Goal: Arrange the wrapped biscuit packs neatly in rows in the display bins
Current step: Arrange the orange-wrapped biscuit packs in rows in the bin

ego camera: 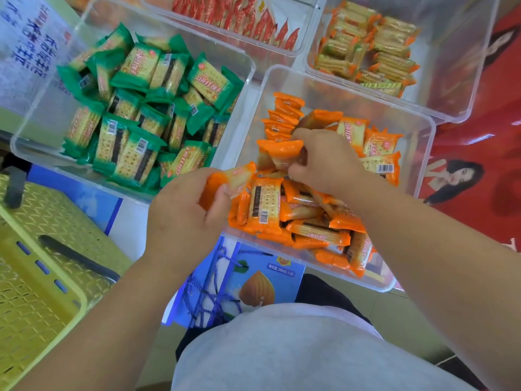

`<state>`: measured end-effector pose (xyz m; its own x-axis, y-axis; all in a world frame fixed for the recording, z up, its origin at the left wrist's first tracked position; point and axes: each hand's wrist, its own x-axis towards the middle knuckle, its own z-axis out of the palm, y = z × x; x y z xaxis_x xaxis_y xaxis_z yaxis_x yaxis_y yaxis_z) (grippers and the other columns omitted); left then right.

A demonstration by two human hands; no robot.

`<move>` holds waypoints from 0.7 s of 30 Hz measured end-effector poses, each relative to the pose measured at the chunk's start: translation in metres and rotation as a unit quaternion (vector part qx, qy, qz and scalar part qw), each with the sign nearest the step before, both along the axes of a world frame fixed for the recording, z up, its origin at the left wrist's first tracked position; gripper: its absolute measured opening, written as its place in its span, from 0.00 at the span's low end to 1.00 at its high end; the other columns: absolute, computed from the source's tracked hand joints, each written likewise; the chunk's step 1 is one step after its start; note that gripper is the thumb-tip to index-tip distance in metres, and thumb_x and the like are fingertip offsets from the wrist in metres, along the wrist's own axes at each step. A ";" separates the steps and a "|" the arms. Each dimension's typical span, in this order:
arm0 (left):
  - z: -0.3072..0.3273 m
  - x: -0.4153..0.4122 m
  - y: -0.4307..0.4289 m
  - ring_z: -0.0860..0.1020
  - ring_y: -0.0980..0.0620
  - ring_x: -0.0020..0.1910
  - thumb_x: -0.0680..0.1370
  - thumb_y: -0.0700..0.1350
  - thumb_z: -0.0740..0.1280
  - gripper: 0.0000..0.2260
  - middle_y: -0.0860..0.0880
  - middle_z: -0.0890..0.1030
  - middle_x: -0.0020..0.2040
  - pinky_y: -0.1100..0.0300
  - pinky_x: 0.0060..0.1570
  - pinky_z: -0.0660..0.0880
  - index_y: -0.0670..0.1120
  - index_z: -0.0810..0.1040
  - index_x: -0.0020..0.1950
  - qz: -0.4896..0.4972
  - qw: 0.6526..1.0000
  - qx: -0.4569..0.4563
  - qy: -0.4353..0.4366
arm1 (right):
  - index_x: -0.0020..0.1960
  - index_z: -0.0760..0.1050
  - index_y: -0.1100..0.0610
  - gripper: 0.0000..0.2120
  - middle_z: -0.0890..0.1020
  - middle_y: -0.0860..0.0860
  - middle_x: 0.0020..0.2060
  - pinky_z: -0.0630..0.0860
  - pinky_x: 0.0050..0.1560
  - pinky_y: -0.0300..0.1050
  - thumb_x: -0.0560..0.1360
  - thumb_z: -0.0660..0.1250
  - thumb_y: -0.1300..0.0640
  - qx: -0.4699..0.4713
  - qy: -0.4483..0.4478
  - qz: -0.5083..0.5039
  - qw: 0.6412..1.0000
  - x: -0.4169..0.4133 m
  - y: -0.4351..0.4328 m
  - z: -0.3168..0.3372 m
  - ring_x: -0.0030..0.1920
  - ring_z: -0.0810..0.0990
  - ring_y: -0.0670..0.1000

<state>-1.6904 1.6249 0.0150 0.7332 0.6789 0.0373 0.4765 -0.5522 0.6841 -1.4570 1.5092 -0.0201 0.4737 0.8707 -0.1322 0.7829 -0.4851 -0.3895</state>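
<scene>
Left hand point(180, 218) grips orange pack point(239, 176); right hand point(324, 159) pinches second pack point(282, 153).

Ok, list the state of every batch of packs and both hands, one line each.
Left hand: grips one orange pack.
Right hand: grips an upright pack at the row's near end.
Orange row: short, upright, at the left of the orange bin.
Loose orange packs: heaped, unsorted.
Green packs: jumbled, no rows.
Gold packs: loosely stacked, untidy.
Red packs: on edge in a row.
</scene>
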 end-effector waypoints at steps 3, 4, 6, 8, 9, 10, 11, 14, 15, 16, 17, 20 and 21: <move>-0.003 0.000 0.000 0.73 0.62 0.35 0.79 0.50 0.64 0.04 0.63 0.76 0.36 0.70 0.32 0.65 0.58 0.76 0.45 0.040 0.997 -0.059 -0.035 | 0.42 0.77 0.55 0.09 0.76 0.46 0.33 0.73 0.38 0.47 0.70 0.74 0.52 0.020 0.076 -0.006 0.997 -0.005 0.005 0.004 0.39 0.80 0.54; -0.003 0.000 -0.001 0.73 0.62 0.35 0.79 0.50 0.64 0.04 0.64 0.76 0.36 0.70 0.31 0.65 0.58 0.76 0.45 0.041 0.996 -0.063 -0.041 | 0.42 0.77 0.55 0.08 0.77 0.48 0.35 0.74 0.40 0.48 0.70 0.74 0.53 0.026 0.080 -0.001 0.996 -0.007 0.007 0.005 0.41 0.80 0.54; -0.004 0.000 -0.002 0.73 0.59 0.35 0.78 0.52 0.63 0.02 0.61 0.76 0.38 0.65 0.32 0.67 0.57 0.76 0.48 0.037 0.997 -0.060 -0.040 | 0.45 0.79 0.55 0.05 0.79 0.51 0.41 0.75 0.45 0.52 0.70 0.73 0.56 0.031 0.054 0.007 0.998 -0.011 0.013 0.004 0.45 0.79 0.56; -0.006 -0.001 -0.002 0.73 0.58 0.36 0.77 0.54 0.63 0.05 0.59 0.77 0.40 0.59 0.33 0.69 0.56 0.77 0.50 0.037 0.997 -0.060 -0.043 | 0.47 0.80 0.55 0.06 0.80 0.53 0.46 0.75 0.46 0.52 0.72 0.71 0.55 0.004 0.011 0.016 1.000 -0.015 0.018 0.002 0.48 0.79 0.57; -0.006 -0.002 -0.002 0.73 0.59 0.36 0.77 0.53 0.64 0.05 0.59 0.77 0.40 0.60 0.33 0.70 0.56 0.78 0.49 0.040 0.996 -0.059 -0.044 | 0.49 0.80 0.55 0.06 0.80 0.54 0.47 0.74 0.46 0.51 0.74 0.70 0.54 -0.031 -0.018 0.028 0.999 -0.017 0.021 0.000 0.49 0.79 0.58; -0.007 -0.003 -0.002 0.74 0.59 0.36 0.77 0.53 0.64 0.05 0.59 0.77 0.39 0.60 0.33 0.70 0.55 0.79 0.48 0.041 0.997 -0.059 -0.043 | 0.52 0.79 0.55 0.07 0.80 0.54 0.49 0.74 0.46 0.50 0.76 0.69 0.54 -0.076 -0.045 0.044 0.995 -0.019 0.023 -0.003 0.50 0.79 0.58; -0.007 -0.003 -0.003 0.74 0.59 0.36 0.77 0.53 0.65 0.05 0.59 0.77 0.38 0.61 0.33 0.70 0.55 0.79 0.47 0.041 0.997 -0.059 -0.040 | 0.53 0.78 0.54 0.06 0.81 0.54 0.49 0.74 0.46 0.51 0.77 0.67 0.54 -0.118 -0.066 0.059 0.989 -0.022 0.025 -0.005 0.50 0.80 0.59; -0.008 -0.005 -0.004 0.74 0.57 0.35 0.77 0.53 0.65 0.06 0.59 0.76 0.35 0.59 0.32 0.69 0.54 0.80 0.48 0.032 0.998 -0.058 -0.022 | 0.52 0.77 0.52 0.03 0.79 0.53 0.42 0.71 0.40 0.49 0.80 0.64 0.57 -0.187 -0.116 0.074 0.973 -0.027 0.033 -0.009 0.45 0.79 0.58; -0.009 -0.006 -0.004 0.74 0.56 0.36 0.77 0.53 0.65 0.07 0.59 0.76 0.36 0.59 0.33 0.70 0.54 0.80 0.49 0.024 0.998 -0.055 -0.014 | 0.50 0.76 0.52 0.04 0.75 0.52 0.37 0.70 0.38 0.49 0.80 0.64 0.59 -0.202 -0.133 0.076 0.967 -0.029 0.037 -0.010 0.42 0.78 0.57; -0.009 -0.006 -0.005 0.74 0.56 0.37 0.77 0.53 0.64 0.07 0.58 0.77 0.37 0.57 0.33 0.71 0.54 0.81 0.49 0.018 0.998 -0.053 -0.008 | 0.48 0.76 0.52 0.05 0.71 0.51 0.34 0.69 0.38 0.49 0.79 0.63 0.61 -0.216 -0.146 0.078 0.962 -0.031 0.040 -0.010 0.40 0.75 0.57; -0.009 -0.006 -0.006 0.75 0.55 0.37 0.77 0.54 0.64 0.08 0.57 0.77 0.38 0.56 0.35 0.73 0.54 0.81 0.50 0.014 0.998 -0.056 -0.004 | 0.47 0.75 0.52 0.07 0.69 0.51 0.32 0.68 0.37 0.49 0.78 0.63 0.63 -0.226 -0.153 0.081 0.959 -0.033 0.043 -0.010 0.38 0.73 0.57; -0.010 -0.007 -0.007 0.76 0.54 0.38 0.77 0.55 0.65 0.09 0.56 0.79 0.40 0.51 0.38 0.76 0.54 0.81 0.51 0.015 0.998 -0.068 -0.001 | 0.42 0.72 0.53 0.10 0.71 0.51 0.33 0.67 0.37 0.50 0.76 0.62 0.66 -0.251 -0.167 0.085 0.950 -0.036 0.049 -0.011 0.37 0.72 0.57; -0.011 -0.007 -0.008 0.76 0.53 0.38 0.77 0.55 0.66 0.09 0.56 0.79 0.40 0.50 0.39 0.76 0.54 0.82 0.52 0.015 0.998 -0.068 -0.001 | 0.42 0.72 0.53 0.10 0.71 0.51 0.33 0.67 0.37 0.50 0.76 0.62 0.67 -0.260 -0.167 0.081 0.948 -0.036 0.050 -0.012 0.37 0.72 0.57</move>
